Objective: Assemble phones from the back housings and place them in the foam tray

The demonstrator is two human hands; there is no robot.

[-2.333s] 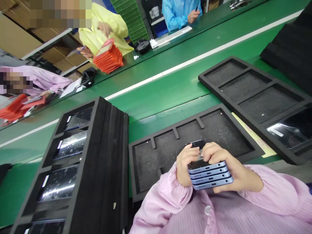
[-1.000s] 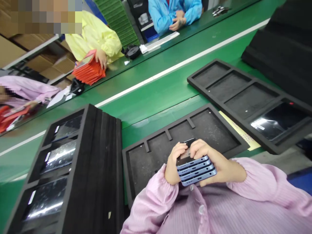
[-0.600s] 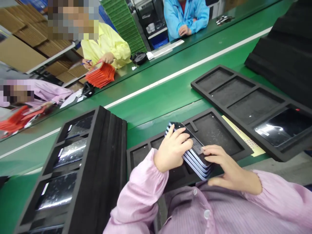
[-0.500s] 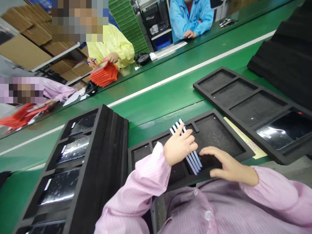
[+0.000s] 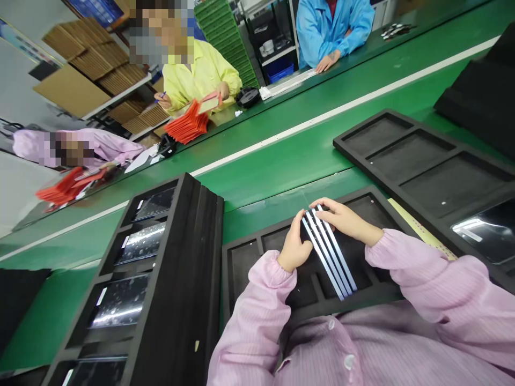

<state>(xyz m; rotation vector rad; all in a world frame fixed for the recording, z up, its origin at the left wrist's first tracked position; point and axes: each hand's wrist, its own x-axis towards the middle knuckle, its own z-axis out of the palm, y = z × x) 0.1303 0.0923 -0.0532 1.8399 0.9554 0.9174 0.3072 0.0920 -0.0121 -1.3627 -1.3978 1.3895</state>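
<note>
Several phones (image 5: 332, 257) with pale blue edges stand on their sides, pressed together like a row of slices. They rest slanted over a black foam tray (image 5: 245, 268) with shallow compartments. My left hand (image 5: 295, 246) is closed against the left side of the row, thumb and fingers near its far half. From the right, my right hand (image 5: 344, 219) grips the far end, its fingers bent over the top. The phones' faces are mostly hidden, since only their edges point up at me.
At the left, a tall stack of black foam trays (image 5: 177, 300) holds screens in its top one. Another foam tray (image 5: 426, 182) with a dark screen (image 5: 488, 230) lies right, beside a yellow paper strip (image 5: 418, 225). Across the green belt (image 5: 257, 166), co-workers sit, one with orange packets (image 5: 187, 126).
My right hand has moved from beside the phones onto their far end. My left hand has slid from over the row to its left side. The view has shifted slightly.
</note>
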